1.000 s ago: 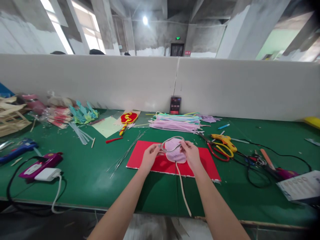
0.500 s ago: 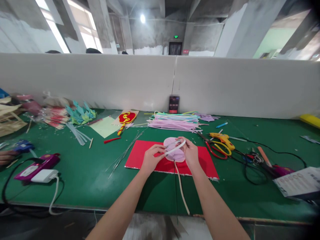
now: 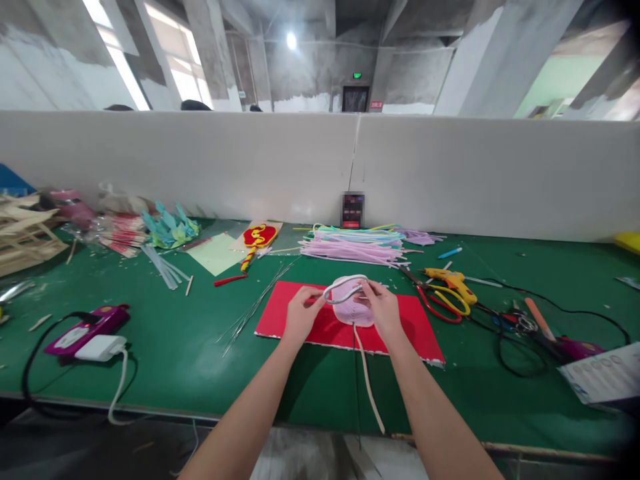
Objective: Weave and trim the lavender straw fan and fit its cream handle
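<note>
Between both hands is a thin white strip [image 3: 329, 293] bent into an oval loop, raised above the work. My left hand [image 3: 303, 312] pinches its left end with thumb and fingertips. At the other end, my right hand [image 3: 381, 304] grips the loop the same way. Behind the loop lies a round lilac disc [image 3: 354, 313] with a ribbed, fuzzy surface, partly covered by the loop and right fingers. A beige strip [image 3: 369, 387] and a thin dark wire run from its lower edge past the table's front. The disc rests on a red board [image 3: 415, 327].
Lilac and mint pipe cleaners [image 3: 350, 248] are heaped behind the board. To the right lie scissors [image 3: 445, 303], a yellow glue gun [image 3: 453, 283] and black cable. Leftward are thin wires [image 3: 255, 307], a red-and-yellow fan shape [image 3: 260, 235] and a purple power strip [image 3: 85, 328].
The loop has turned and opened into a wider oval, its left end now higher. The view has shifted slightly left. Another person's hand at the left edge is out of view.
</note>
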### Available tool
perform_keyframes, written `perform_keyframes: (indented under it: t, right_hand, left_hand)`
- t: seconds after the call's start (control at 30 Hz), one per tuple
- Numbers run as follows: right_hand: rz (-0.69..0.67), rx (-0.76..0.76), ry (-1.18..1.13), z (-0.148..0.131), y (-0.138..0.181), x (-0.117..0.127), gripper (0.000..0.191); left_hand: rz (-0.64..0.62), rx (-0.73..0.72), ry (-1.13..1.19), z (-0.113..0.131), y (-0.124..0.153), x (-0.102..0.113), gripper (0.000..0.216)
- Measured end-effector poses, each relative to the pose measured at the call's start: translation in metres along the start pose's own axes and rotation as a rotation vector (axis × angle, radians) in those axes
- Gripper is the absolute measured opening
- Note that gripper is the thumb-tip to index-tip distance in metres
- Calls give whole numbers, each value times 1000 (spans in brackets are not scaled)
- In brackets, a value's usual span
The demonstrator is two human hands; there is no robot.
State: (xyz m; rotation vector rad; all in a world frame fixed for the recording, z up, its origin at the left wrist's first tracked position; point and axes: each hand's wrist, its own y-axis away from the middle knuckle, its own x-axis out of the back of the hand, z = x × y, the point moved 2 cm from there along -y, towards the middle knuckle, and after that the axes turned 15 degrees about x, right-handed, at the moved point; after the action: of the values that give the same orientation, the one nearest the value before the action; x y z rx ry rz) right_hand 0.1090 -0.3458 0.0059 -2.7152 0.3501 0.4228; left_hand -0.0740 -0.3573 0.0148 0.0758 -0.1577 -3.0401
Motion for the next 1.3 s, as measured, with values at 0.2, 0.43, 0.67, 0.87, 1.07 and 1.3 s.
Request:
perform_keyframes:
  t: [0.2, 0.43, 0.67, 0.87, 1.07, 1.3]
  right_hand:
    - [-54, -49, -38, -3, 1, -2, 43]
    - [-61, -87, -45, 0, -1, -1, 39]
    - [-74, -105, -26, 0, 0, -1, 37]
    - [-83, -102, -20, 0, 0, -2, 37]
    - [-90, -97, -9, 0, 1, -1, 36]
    - [-103, -82, 11, 1, -1, 1, 36]
  left_hand:
    - [26, 129, 198, -7, -8, 6, 19]
    - [74, 269, 424, -11, -13, 14, 23]
    - [55, 360, 534, -12, -15, 16, 14]
    - [18, 398, 678, -13, -21, 23, 8]
    - [44, 353, 745, -13, -23, 25, 6]
    - [123, 281, 671, -10, -19, 25, 3]
